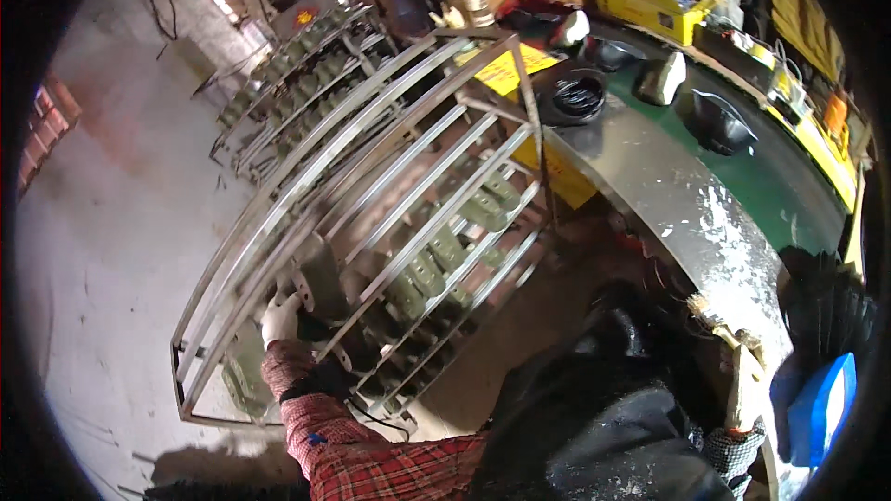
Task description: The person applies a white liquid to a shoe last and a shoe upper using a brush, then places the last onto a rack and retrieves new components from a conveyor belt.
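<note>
My left hand [281,318], in a white glove, reaches out to the metal rack [306,176]. Its fingers close on the lower edge of a grey-green shoe-mould-like piece [320,278] standing there. Another grey-green piece [244,376] leans inside the rack's near corner, close to my wrist. At the lower right, my right hand [745,390], also gloved, is wrapped round a brush [707,308] with pale bristles. The brush lies over the white-smeared edge of the metal worktop [668,167].
Several similar pieces [422,278] fill the rack's bars. A second loaded rack [297,83] stands behind. On the bench are black bowls [722,122], a pale block [663,80] and a yellow crate [640,7]. A blue container [821,413] stands beside my right hand.
</note>
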Demonstrator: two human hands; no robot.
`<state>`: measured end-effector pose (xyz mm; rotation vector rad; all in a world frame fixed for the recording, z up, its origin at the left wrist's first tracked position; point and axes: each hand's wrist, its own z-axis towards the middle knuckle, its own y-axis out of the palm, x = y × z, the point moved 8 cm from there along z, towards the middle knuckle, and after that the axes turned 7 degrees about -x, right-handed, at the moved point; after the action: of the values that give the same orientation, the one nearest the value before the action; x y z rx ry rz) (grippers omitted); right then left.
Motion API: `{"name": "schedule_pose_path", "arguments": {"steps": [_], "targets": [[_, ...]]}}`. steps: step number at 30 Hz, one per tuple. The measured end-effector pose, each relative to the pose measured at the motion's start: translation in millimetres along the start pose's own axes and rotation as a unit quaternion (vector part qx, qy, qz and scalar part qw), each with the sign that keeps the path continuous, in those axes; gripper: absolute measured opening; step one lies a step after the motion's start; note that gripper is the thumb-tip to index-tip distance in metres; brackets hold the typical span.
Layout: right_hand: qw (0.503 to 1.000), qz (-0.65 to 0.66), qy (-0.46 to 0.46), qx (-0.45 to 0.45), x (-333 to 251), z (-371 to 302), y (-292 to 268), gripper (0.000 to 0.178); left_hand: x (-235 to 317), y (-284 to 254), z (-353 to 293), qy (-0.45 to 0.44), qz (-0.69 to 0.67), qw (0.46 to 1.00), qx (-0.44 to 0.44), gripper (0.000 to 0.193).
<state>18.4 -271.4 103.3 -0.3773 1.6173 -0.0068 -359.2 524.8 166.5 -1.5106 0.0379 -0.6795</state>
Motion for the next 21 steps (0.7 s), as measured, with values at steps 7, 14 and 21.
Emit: {"name": "schedule_pose_path", "arguments": {"steps": [7,14,21], "targets": [[0.992,0.070,0.007,0.104,4.5,-11.9,-18.6,0.028,245.5,127.4,30.9,0.003,-0.351,0.918,-0.184,0.057],[0.980,0.048,0.034,0.189,22.7,-20.7,-38.4,0.027,399.3,251.8,62.8,0.008,-0.813,0.545,-0.203,0.052],[0.977,0.064,0.050,0.197,14.7,-10.4,-28.9,0.018,498.6,219.1,8.6,0.354,-0.511,0.783,-0.019,0.057]]}}
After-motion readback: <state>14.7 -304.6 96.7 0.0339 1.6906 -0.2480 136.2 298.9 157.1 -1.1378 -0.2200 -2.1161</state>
